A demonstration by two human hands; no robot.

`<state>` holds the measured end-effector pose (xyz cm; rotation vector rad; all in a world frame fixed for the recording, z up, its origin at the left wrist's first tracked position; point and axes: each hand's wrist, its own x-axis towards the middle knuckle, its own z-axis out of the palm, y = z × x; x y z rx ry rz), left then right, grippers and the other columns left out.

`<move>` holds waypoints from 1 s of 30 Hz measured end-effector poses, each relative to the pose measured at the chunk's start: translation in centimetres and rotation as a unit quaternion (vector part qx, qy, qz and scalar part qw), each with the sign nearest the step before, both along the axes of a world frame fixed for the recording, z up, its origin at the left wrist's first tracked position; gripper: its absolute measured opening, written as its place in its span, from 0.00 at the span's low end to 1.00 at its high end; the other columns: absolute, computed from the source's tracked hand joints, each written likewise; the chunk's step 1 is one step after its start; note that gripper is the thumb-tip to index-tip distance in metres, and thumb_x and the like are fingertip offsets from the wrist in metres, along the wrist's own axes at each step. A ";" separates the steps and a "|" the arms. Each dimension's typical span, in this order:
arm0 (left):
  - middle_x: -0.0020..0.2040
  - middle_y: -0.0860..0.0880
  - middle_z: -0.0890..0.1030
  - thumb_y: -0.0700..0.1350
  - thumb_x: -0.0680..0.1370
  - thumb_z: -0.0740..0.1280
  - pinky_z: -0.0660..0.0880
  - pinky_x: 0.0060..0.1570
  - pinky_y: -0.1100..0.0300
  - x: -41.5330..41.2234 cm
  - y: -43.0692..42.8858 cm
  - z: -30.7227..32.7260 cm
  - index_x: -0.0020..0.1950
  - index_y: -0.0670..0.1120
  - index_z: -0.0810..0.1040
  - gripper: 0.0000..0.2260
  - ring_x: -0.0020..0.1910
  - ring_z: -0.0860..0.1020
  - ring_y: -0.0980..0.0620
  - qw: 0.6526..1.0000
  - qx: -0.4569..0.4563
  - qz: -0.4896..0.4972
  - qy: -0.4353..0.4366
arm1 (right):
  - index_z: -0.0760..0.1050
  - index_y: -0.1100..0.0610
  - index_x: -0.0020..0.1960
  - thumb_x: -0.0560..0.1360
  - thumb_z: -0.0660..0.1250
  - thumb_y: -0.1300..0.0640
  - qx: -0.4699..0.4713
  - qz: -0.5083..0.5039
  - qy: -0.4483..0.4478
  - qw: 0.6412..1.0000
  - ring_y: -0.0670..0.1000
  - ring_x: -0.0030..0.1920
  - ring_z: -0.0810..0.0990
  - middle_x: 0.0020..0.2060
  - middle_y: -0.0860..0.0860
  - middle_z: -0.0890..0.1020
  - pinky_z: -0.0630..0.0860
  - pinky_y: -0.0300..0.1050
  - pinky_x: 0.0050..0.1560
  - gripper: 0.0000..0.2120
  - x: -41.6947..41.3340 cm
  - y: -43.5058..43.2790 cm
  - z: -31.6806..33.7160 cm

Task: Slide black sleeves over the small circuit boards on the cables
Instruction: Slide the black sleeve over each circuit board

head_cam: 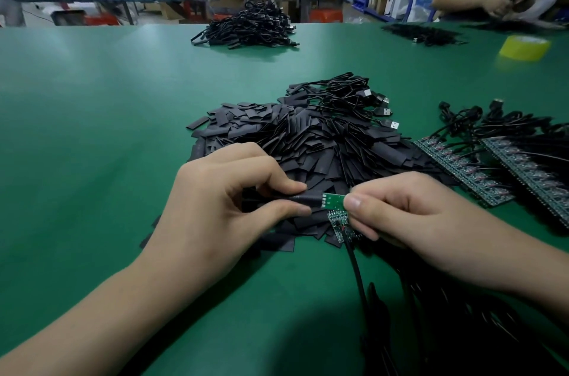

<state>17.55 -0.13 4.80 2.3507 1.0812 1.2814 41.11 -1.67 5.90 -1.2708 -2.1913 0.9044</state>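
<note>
1. Starting nearest us: a dark cable bundle [437,323] lies on the green table [92,129] under our right forearm. One black cable [357,271] runs up from that side to the boards at our fingertips.
2. Our left hand [221,206] pinches a black sleeve [298,200] btwn thumb & index, other fingers curled beneath. The sleeve's open end faces right.
3. Our right hand [415,212] pinches a small green circuit board [332,201] at its right end. The pad end sits right at the sleeve mouth; touching or just inside, we can't tell.
4. A 2nd board [340,226] hangs just below, under the same right fingers, and the black cable seems to join that one. Whether both boards share one cable, we can't tell.
5. Step in hand, as we judge it: the very start of the slide. Nearly all of the circuit board shows bare.
6. Next move prob. calls for this:
   - keep the sleeve mouth open w/ the left pinch;
   - hold the board flat & in line w/ the sleeve;
   - push the two together, shifting the right grip back toward the cable so our fingers don't block the sleeve.
7. Just behind the hands sits the sleeve pile [308,141], big & loose. Right of it lie board rows [462,172] w/ wires, no sleeves on them, so plenty of work is left.
8. Behind the pile lie USB cables [354,95].
9. Farthest off:
   - a far cable heap [249,27];
   - a yellow tape roll [525,47];
   - another person [498,6] at the table's far right, hands busy w/ sth we can't make out.
</note>
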 end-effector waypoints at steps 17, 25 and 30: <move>0.41 0.56 0.81 0.51 0.72 0.77 0.75 0.41 0.63 0.2 -0.3 0.0 0.46 0.46 0.86 0.10 0.40 0.79 0.59 0.996 0.047 -0.015 0.070 | 0.71 0.47 0.36 0.81 0.57 0.43 0.084 -0.024 -0.042 0.995 0.44 0.29 0.70 0.26 0.43 0.71 0.64 0.37 0.32 0.17 -0.7 -0.4 -0.7; 0.35 0.56 0.84 0.53 0.69 0.76 0.73 0.34 0.72 0.7 -0.3 -0.7 0.43 0.53 0.86 0.06 0.31 0.80 0.63 0.982 -0.161 -0.050 -0.083 | 0.76 0.46 0.49 0.82 0.54 0.40 0.269 -0.053 -0.141 0.951 0.46 0.41 0.78 0.40 0.41 0.77 0.76 0.54 0.40 0.16 -0.3 -0.3 -0.9; 0.40 0.58 0.86 0.57 0.68 0.78 0.78 0.39 0.66 0.6 0.0 -1.0 0.48 0.58 0.87 0.11 0.36 0.82 0.62 0.981 -0.180 -0.043 -0.052 | 0.79 0.47 0.53 0.82 0.56 0.42 0.300 -0.040 -0.149 0.941 0.48 0.39 0.77 0.41 0.42 0.73 0.76 0.54 0.36 0.15 -0.4 -0.4 -0.7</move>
